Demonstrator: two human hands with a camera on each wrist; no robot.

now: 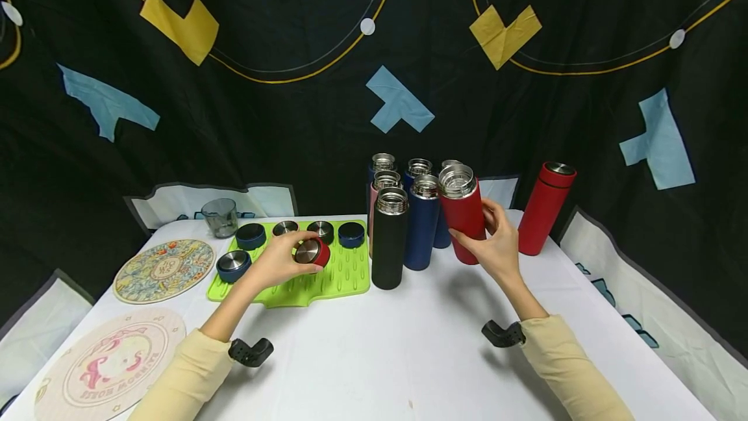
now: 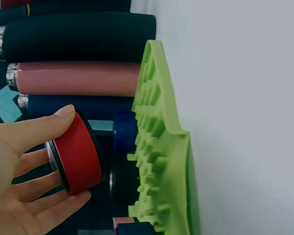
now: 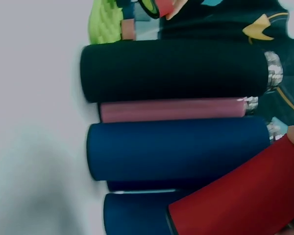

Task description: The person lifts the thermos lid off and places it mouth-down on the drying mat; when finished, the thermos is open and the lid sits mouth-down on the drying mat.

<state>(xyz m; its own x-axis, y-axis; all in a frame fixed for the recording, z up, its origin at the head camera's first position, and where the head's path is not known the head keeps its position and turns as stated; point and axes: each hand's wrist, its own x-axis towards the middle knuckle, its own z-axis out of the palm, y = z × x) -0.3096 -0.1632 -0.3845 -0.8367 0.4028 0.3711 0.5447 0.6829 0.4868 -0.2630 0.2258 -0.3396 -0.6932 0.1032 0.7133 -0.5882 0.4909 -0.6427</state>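
My left hand pinches a red bottle lid with a steel top between thumb and fingers, above a green ridged mat. In the left wrist view the red lid is tipped on its side, its dark rim toward the mat. My right hand grips an open red thermos bottle around its lower side. That bottle leans, its steel mouth up and a shadow on the cloth below it. Several lids lie on the mat, among them a dark blue lid and a black lid.
Lidless bottles stand grouped mid-table, including a black bottle, a blue bottle and a pink bottle. A capped red bottle stands far right. At left are a glass, a patterned round mat and a pink round mat.
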